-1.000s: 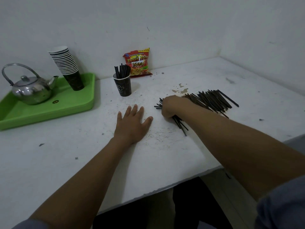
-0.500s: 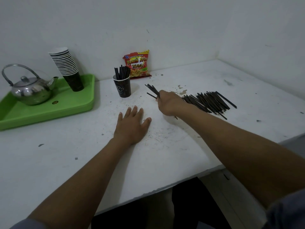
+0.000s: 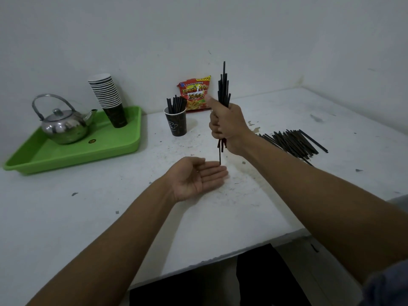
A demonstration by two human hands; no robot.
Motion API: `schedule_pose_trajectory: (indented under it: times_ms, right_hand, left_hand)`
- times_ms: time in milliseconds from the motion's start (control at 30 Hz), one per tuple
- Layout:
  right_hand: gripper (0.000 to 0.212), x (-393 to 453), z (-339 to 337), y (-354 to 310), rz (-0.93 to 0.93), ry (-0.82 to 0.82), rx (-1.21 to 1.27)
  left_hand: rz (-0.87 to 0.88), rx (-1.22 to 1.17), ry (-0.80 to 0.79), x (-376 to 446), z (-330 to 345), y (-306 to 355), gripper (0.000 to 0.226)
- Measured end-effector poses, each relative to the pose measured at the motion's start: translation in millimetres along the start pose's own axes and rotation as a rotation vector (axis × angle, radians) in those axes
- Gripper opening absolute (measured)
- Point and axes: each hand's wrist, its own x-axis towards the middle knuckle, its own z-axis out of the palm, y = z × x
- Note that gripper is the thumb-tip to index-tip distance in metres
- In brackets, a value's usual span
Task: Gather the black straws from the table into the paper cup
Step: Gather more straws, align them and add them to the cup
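— Head view first: what is the right hand (image 3: pixel 227 127) doing, just right of frame centre?

— It is fisted around a bundle of black straws (image 3: pixel 223 89), held upright above the table (image 3: pixel 276 202). The tops fan out above the thumb; the bottoms poke out under the fist, and one straw hangs lower than the rest, its tip just above the fingertips of the other hand.

— And the left hand (image 3: pixel 195 177)?

— Below the bundle, palm up, fingers loosely spread and holding nothing. Whether its back touches the table I cannot tell.

— Where are the remaining straws?

— A loose pile of straws (image 3: pixel 293 142) lies flat on the table at middle right, partly hidden behind the right forearm.

— The cup?

— The paper cup (image 3: pixel 176 123) stands upright to the left of the raised fist, above centre, already with several black straws in it (image 3: pixel 175 104) leaning out of the rim.

— Farther out?

— A red snack bag (image 3: pixel 194 92) leans on the wall behind the cup. At the left edge a green tray (image 3: pixel 72 155) carries a metal kettle (image 3: pixel 63 127) and a tall stack of cups (image 3: pixel 109 100) — the stack tilts a little to the left
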Motion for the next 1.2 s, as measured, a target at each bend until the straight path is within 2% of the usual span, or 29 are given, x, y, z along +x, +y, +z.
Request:
schedule_pose_trajectory:
  times_ms: [100,333,467,733,933,1000,1100,1200]
  right_hand:
    - [0.06,-0.7,-2.3,-5.3,0.042,-0.057,0.055]
    - [0.044,-6.1,-10.7,9.5,0.097,-0.139,0.042]
    - [0.039,-6.5,-10.1,20.9,0.085,-0.143,0.032]
    - [0.042,-5.5,-11.0,20.6,0.024,-0.084,0.034]
    - [0.027,-11.4,-15.5,25.5,0.006,-0.086,-0.023]
    - [0.032,-12.6,-17.1,28.3,0.003,-0.075,-0.025]
    - [0.049,-12.2,-16.6,29.3,-0.001,-0.039,0.011]
    - [0.049,-11.0,-15.0,24.4,-0.031,-0.036,0.02]
  left_hand:
    - [-0.085,-0.1,-0.083,-3.9,-3.5,0.6,0.043]
    - [-0.118,-0.154,-0.088,-4.4,-2.1,-0.2,0.046]
    - [-0.135,-0.131,-0.084,-2.0,-3.3,-2.5,0.048]
    - [-0.14,-0.078,-0.047,1.0,0.0,-4.8,0.047]
    - [-0.148,-0.091,-0.058,2.7,1.5,-4.2,0.048]
    - [-0.146,-0.091,-0.056,3.1,1.0,-4.4,0.048]
    - [-0.143,-0.071,-0.039,3.7,0.3,-4.9,0.048]
    - [-0.131,-0.073,-0.024,3.6,0.0,-4.4,0.047]
